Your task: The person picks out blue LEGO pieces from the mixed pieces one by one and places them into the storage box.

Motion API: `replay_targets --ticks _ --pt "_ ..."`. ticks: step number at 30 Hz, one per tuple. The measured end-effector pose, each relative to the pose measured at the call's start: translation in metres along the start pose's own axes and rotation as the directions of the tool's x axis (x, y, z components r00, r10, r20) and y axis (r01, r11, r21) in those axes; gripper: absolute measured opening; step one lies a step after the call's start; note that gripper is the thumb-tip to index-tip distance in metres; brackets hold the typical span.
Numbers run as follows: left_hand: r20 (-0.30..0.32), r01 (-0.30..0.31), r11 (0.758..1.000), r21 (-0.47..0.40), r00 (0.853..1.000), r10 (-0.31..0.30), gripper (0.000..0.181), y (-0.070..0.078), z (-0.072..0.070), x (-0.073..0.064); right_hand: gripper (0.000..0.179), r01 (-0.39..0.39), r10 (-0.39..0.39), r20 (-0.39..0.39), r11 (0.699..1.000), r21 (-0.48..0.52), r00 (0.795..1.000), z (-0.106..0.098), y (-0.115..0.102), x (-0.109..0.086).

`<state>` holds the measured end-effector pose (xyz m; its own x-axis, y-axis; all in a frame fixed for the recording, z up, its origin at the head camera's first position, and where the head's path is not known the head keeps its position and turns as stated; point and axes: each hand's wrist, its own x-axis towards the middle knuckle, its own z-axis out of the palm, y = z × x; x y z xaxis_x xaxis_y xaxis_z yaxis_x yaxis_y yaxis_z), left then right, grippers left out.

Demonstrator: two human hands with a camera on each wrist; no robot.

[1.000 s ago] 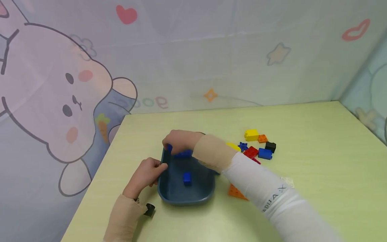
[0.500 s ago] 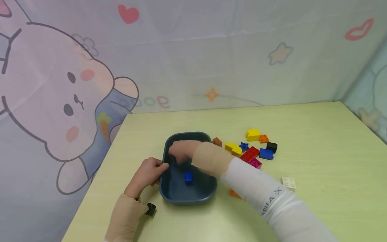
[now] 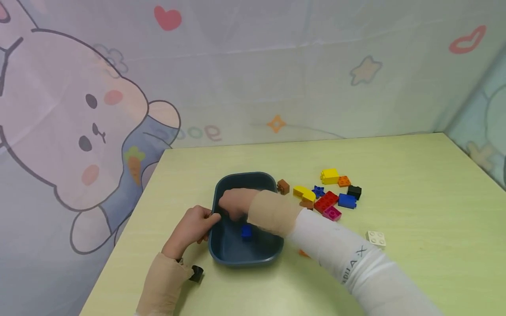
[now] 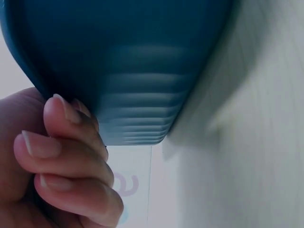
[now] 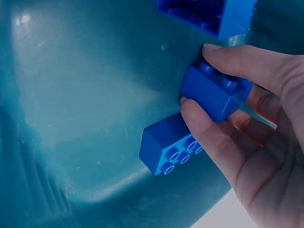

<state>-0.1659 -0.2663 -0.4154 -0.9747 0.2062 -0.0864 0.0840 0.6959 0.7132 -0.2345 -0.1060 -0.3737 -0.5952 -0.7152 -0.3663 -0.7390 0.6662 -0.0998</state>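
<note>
While the left hand [image 3: 195, 223] grips the tray [image 3: 249, 264] and the right hand [image 3: 237, 202] pinches a brick [image 5: 206, 92], I fear bumping the long brick [image 5: 159, 145] beside its fingertips could break that pinch

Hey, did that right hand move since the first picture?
Yes: in the head view, the right hand has moved toward the person, farther from the far edge of the table.

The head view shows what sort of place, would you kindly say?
Perhaps a play area: toy bricks lie on a pale table, with a cartoon-printed backdrop behind it.
</note>
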Motion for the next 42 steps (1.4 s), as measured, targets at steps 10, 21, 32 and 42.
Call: replay_targets --ticks 10,21,32,42 --pt "0.002 0.018 1.0 -0.007 1.0 -0.018 0.041 0.0 0.0 -0.001 0.006 -0.004 0.004 -0.007 1.0 -0.024 1.0 0.0 -0.003 -0.002" --pt "-0.007 0.028 1.0 -0.012 1.0 -0.028 0.041 -0.002 0.001 -0.001 0.011 -0.018 0.018 0.013 1.0 0.017 1.0 -0.007 0.001 -0.009" --pt "-0.012 0.048 0.999 -0.018 0.999 -0.048 0.039 -0.001 0.001 -0.001 0.047 -0.012 0.012 -0.006 1.0 -0.023 1.0 -0.033 0.016 -0.026" --pt "-0.008 0.066 0.998 -0.021 0.998 -0.066 0.039 -0.001 0.002 0.0 0.044 -0.037 0.036 -0.055 0.999 -0.017 0.998 -0.039 0.04 -0.044"
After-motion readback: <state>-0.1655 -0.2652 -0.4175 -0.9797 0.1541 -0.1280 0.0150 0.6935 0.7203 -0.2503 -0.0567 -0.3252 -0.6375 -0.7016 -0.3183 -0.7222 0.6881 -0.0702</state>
